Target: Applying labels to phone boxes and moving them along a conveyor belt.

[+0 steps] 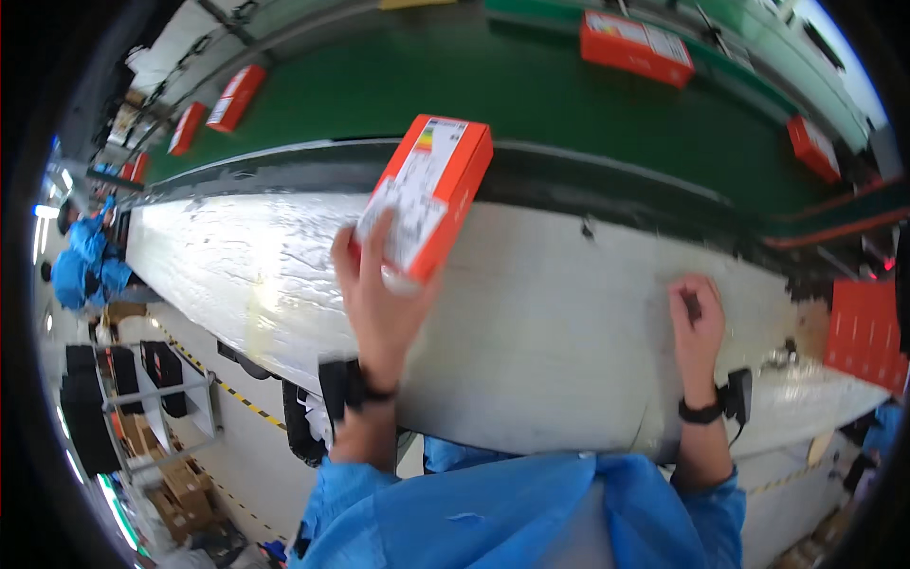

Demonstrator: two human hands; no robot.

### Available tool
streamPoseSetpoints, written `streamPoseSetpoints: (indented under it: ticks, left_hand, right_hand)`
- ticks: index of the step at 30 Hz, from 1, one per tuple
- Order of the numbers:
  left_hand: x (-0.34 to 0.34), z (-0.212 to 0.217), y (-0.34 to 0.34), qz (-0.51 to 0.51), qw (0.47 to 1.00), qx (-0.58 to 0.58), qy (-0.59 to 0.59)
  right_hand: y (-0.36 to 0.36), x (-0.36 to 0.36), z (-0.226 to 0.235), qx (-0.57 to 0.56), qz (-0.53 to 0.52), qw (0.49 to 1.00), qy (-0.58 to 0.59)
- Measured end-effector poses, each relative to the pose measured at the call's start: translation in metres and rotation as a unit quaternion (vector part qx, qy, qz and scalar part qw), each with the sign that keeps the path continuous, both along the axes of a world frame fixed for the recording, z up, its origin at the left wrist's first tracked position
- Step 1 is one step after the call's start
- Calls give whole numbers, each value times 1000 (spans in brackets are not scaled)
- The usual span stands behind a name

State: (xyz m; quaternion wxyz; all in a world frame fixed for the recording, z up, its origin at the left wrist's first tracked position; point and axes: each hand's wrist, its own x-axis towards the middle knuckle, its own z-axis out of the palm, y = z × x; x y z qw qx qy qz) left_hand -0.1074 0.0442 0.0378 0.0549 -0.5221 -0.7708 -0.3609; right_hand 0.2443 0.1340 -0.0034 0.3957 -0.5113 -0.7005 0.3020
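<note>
A long orange-red box (pixel 441 223) with a white printed label stands out in the middle of the view. My left hand (pixel 379 294) grips its near end, fingers spread over the label and thumb side. The box's far end reaches over the dark rail at the conveyor's edge. My right hand (pixel 697 308) is over the worktable's right part, fingers curled in a loose fist, with no object visible in it. Below it lies the pale worktable (pixel 540 332). Each wrist wears a black strap with a small device.
A green conveyor belt (pixel 379 90) runs along the far side, carrying several orange-red boxes such as the one (pixel 635 47) at far right. Red stacked boxes (pixel 864 332) stand at the table's right end. People in blue (pixel 81 261) are at far left, near a rack (pixel 156 398).
</note>
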Motion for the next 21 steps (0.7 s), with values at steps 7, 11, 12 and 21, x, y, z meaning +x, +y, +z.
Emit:
streamPoseSetpoints:
  ticks: [7, 11, 12, 21]
  left_hand:
    - [96, 6, -102, -158, 967, -78, -186]
    - [101, -3, -94, -129, 902, -66, -406]
    - [101, -2, -94, -90, 845, -23, -527]
    - [109, 7, -125, -182, 717, 1, -673]
  right_hand:
    - [-55, -41, 15, 40, 206, 972, -101]
    - [-92, -50, 18, -42, 232, 971, -48]
    - [-94, -49, 20, -113, 217, 969, 22]
    - [-111, -67, 62, -139, 240, 948, 154]
